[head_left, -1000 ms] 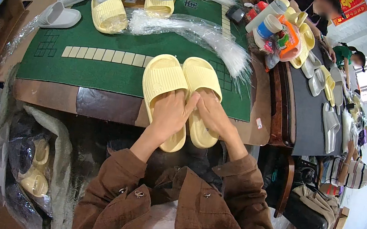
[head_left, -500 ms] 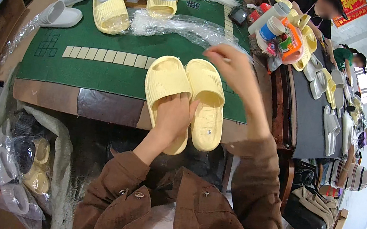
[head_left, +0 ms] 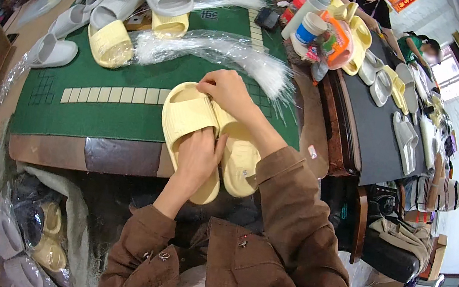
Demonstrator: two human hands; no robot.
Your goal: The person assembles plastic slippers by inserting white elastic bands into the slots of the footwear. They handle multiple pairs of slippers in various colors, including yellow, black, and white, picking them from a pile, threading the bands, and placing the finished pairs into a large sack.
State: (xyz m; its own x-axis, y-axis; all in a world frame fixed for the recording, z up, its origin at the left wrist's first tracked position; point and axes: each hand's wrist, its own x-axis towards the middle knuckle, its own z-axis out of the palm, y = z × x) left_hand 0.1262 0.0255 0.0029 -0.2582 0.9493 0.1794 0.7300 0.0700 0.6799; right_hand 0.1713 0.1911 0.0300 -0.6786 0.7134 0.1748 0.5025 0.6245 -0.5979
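Two pale yellow foam slippers (head_left: 189,115) lie side by side, soles up, at the near edge of a green felt table (head_left: 97,112). My left hand (head_left: 198,160) presses flat on the heel part of the left slipper. My right hand (head_left: 226,91) rests over the toe ends of the pair, fingers curled at the seam between them. Both my sleeves are brown. Just beyond the slippers lies a bundle of clear plastic bags (head_left: 219,53).
Grey and yellow slippers (head_left: 114,1) are heaped at the table's far left. Cups and bottles (head_left: 312,28) stand at the far right corner. A dark side table (head_left: 387,119) with more slippers runs along the right, where other people sit. Bagged slippers (head_left: 44,234) lie on the floor lower left.
My right hand reached up toward the plastic bags and has come back down onto the toe ends of the slippers. The left hand stayed on the left slipper.
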